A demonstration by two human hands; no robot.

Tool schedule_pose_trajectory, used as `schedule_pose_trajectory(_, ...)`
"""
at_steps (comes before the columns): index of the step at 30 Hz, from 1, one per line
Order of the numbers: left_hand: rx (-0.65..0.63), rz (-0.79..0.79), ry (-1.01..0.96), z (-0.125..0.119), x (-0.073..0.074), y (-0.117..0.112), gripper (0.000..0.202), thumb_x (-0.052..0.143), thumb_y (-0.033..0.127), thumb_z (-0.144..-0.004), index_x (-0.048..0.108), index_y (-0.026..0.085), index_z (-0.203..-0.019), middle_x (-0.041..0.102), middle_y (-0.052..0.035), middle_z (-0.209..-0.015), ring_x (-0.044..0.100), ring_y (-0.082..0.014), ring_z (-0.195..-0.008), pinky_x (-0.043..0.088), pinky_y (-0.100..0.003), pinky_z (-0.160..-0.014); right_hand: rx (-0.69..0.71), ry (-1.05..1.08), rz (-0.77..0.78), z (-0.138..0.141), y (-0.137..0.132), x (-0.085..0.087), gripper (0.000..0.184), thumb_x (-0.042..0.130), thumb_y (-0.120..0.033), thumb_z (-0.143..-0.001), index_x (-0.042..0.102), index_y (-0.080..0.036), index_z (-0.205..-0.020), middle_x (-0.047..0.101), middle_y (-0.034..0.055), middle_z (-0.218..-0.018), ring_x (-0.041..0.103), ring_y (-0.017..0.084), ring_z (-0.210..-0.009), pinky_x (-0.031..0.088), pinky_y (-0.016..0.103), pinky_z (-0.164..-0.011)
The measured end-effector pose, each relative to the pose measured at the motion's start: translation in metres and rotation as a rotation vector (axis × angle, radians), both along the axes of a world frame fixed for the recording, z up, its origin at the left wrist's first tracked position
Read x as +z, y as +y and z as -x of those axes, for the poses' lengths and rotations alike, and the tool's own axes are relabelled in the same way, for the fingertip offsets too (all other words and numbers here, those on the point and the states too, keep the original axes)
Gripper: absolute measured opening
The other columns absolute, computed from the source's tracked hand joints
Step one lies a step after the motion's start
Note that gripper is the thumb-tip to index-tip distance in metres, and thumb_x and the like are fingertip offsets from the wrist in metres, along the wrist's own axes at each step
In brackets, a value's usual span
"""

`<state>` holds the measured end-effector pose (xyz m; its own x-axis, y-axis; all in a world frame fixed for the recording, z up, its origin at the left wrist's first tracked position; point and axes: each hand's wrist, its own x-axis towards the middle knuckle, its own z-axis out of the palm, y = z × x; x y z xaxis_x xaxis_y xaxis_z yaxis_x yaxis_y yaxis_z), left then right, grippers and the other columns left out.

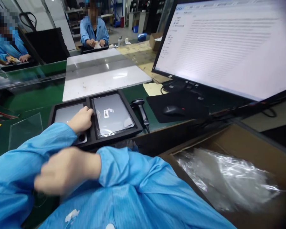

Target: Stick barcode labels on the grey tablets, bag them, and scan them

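I see through one head-worn camera, facing forward and down, close above the black tray (116,136) on the worktop (38,95); the monitor (224,44) rises right of it.

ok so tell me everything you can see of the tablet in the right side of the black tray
The tablet is a flat grey slab lying back-up, with a small white barcode sticker and a pale logo near its top edge. Clear plastic film wraps it and wrinkles along the lower edge. It lies flat and nearly fills the right compartment of the black tray. The left hand rests over the neighbouring compartment. Its fingertips reach the divider by the tablet's upper left corner, and contact is unclear.
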<state>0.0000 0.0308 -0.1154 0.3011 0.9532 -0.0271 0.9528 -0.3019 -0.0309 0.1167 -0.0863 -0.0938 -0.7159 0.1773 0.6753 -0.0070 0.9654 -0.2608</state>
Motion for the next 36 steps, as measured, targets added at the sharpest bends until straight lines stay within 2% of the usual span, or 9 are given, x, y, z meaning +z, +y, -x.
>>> schedule_pose_trajectory(3, -0.042, 0.006, -0.024, -0.029, 0.007, -0.008, 0.035, 0.046, 0.01, -0.086, 0.069, 0.012, -0.112, 0.065, -0.0185, -0.11, 0.063, -0.0333, -0.109, 0.052, -0.045, -0.097, 0.386, 0.131, -0.338, -0.013, -0.025, -0.034, 0.035, 0.065, -0.014, -0.09, 0.069, -0.036, -0.063, 0.069, -0.0119, -0.065, 0.063, 0.005, -0.057, 0.048, 0.018, -0.052)
schedule_pose_trajectory(8, -0.219, 0.117, -0.41, -0.095, -0.012, -0.015, 0.038, 0.062, 0.047, -0.098, 0.065, 0.017, -0.122, 0.069, -0.0127, -0.109, 0.066, -0.0247, -0.096, 0.056, -0.04, -0.089, 0.162, 0.273, -0.437, -0.05, -0.02, -0.052, 0.034, 0.069, -0.014, -0.09, 0.065, -0.029, -0.059, 0.061, -0.0059, -0.058, 0.054, 0.009, -0.049, 0.044, 0.024, -0.046)
schedule_pose_trajectory(12, -0.231, 0.059, -0.509, -0.13, -0.029, -0.01, 0.046, 0.063, 0.053, -0.1, 0.064, 0.016, -0.127, 0.066, -0.0121, -0.117, 0.066, -0.0226, -0.103, 0.057, -0.041, -0.092, 0.168, 0.138, -0.405, -0.065, -0.021, -0.049, 0.037, 0.069, -0.023, -0.096, 0.062, -0.028, -0.06, 0.058, -0.0067, -0.06, 0.049, 0.008, -0.048, 0.042, 0.024, -0.046)
schedule_pose_trajectory(15, -0.157, -0.001, -0.566, -0.112, -0.024, -0.003, 0.046, 0.062, 0.051, -0.1, 0.061, 0.016, -0.13, 0.068, -0.013, -0.115, 0.068, -0.0242, -0.101, 0.056, -0.043, -0.094, 0.084, -0.036, -0.271, -0.078, -0.017, -0.054, 0.033, 0.069, -0.033, -0.096, 0.062, -0.027, -0.065, 0.058, -0.005, -0.061, 0.051, 0.01, -0.051, 0.043, 0.026, -0.049)
schedule_pose_trajectory(17, -0.07, -0.043, -0.585, -0.079, -0.016, -0.001, 0.049, 0.062, 0.049, -0.097, 0.057, 0.015, -0.133, 0.07, -0.0149, -0.107, 0.07, -0.0282, -0.094, 0.055, -0.045, -0.09, -0.124, -0.077, -0.116, -0.093, -0.003, -0.054, 0.026, 0.068, -0.035, -0.095, 0.065, -0.026, -0.071, 0.063, -0.0017, -0.065, 0.06, 0.013, -0.059, 0.047, 0.027, -0.055)
schedule_pose_trajectory(20, 0.15, -0.108, -0.536, -0.019, -0.005, -0.003, 0.055, 0.06, 0.045, -0.091, 0.053, 0.013, -0.135, 0.07, -0.0168, -0.096, 0.07, -0.0346, -0.088, 0.054, -0.045, -0.082, -0.516, -0.057, 0.22, -0.117, 0.041, -0.047, 0.01, 0.067, -0.029, -0.094, 0.07, -0.022, -0.087, 0.073, 0.0047, -0.083, 0.07, 0.018, -0.079, 0.054, 0.028, -0.073)
schedule_pose_trajectory(23, 0.317, -0.18, -0.498, 0.022, -0.003, -0.012, 0.059, 0.055, 0.042, -0.088, 0.049, 0.011, -0.137, 0.067, -0.0143, -0.087, 0.067, -0.0342, -0.08, 0.053, -0.044, -0.077, -0.707, -0.084, 0.68, -0.127, 0.104, -0.039, 0.006, 0.072, -0.024, -0.091, 0.068, -0.019, -0.094, 0.075, 0.0047, -0.087, 0.071, 0.017, -0.077, 0.055, 0.027, -0.072)
schedule_pose_trajectory(29, 0.253, -0.196, -0.593, 0.027, -0.011, -0.024, 0.054, 0.052, 0.043, -0.089, 0.049, 0.012, -0.133, 0.058, -0.0058, -0.073, 0.059, -0.0276, -0.065, 0.049, -0.039, -0.07, -0.735, -0.128, 1.238, -0.092, 0.176, -0.044, 0.025, 0.071, -0.029, -0.098, 0.058, -0.018, -0.08, 0.07, 0.0023, -0.067, 0.065, 0.011, -0.055, 0.048, 0.02, -0.051)
schedule_pose_trajectory(36, 0.197, -0.128, -0.632, 0.021, -0.013, -0.023, 0.053, 0.055, 0.041, -0.09, 0.049, 0.015, -0.135, 0.057, -0.0039, -0.074, 0.058, -0.0259, -0.066, 0.046, -0.038, -0.07, -0.649, 0.004, 1.308, -0.089, 0.184, -0.059, 0.019, 0.074, -0.006, -0.085, 0.06, -0.016, -0.076, 0.064, -0.0038, -0.057, 0.055, 0.006, -0.046, 0.035, 0.015, -0.042)
